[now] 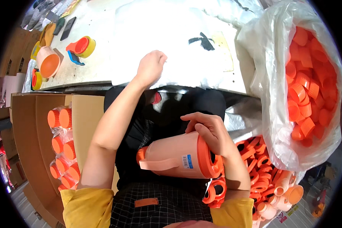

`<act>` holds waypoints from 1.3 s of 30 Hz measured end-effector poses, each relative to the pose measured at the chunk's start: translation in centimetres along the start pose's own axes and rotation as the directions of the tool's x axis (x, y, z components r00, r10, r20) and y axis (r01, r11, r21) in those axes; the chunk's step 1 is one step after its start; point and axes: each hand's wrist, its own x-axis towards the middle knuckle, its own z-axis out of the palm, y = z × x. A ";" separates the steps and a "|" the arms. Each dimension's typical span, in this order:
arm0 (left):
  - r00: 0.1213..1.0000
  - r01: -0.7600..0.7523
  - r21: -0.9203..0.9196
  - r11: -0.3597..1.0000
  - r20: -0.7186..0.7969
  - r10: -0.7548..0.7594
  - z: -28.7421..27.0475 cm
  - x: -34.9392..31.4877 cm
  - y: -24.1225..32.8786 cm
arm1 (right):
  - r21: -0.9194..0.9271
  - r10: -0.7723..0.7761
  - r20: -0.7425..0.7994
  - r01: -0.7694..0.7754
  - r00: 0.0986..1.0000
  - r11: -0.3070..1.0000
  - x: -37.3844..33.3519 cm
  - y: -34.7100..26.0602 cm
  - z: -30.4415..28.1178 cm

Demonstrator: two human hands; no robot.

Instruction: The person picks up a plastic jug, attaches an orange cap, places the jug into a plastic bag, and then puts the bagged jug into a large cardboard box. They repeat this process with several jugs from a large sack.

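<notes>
Across my lap lies a pale pink jug (171, 152) on its side, with an orange collar at its right end, a smaller orange part at its left end and a pink handle toward me. A blue-and-white label sits on its body. My right hand (209, 129) curls over the jug's far side by the collar, steadying it; some fingertips are hidden. Up at the edge of the white table (102, 57), my left hand (151, 68) is closed, its fingers pressed together. Whatever it may hold cannot be made out.
To the right, a clear plastic bag (271, 125) holds many orange caps (311, 91). Below it are orange ring-shaped parts (258, 163) and pink jug bodies (277, 197). At left stands a cardboard box (34, 125) with orange-topped items (66, 117). Tape rolls (88, 46) and a phone (68, 28) lie on the table.
</notes>
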 end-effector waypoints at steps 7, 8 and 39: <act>0.998 -0.024 0.162 0.987 0.060 0.014 -0.7 0.8 -0.2 | 0.179 -0.021 -0.121 0.043 0.992 0.983 1.2 3.2 0.7; 0.999 0.046 -0.037 0.998 -0.013 -0.046 -0.7 1.2 -0.7 | 0.192 0.000 -0.141 0.027 0.990 0.981 1.4 3.4 0.7; 0.754 -0.567 -0.554 0.609 -0.052 0.655 -3.8 -15.5 6.9 | 0.321 0.237 -0.933 0.333 0.269 0.886 -6.1 10.7 6.2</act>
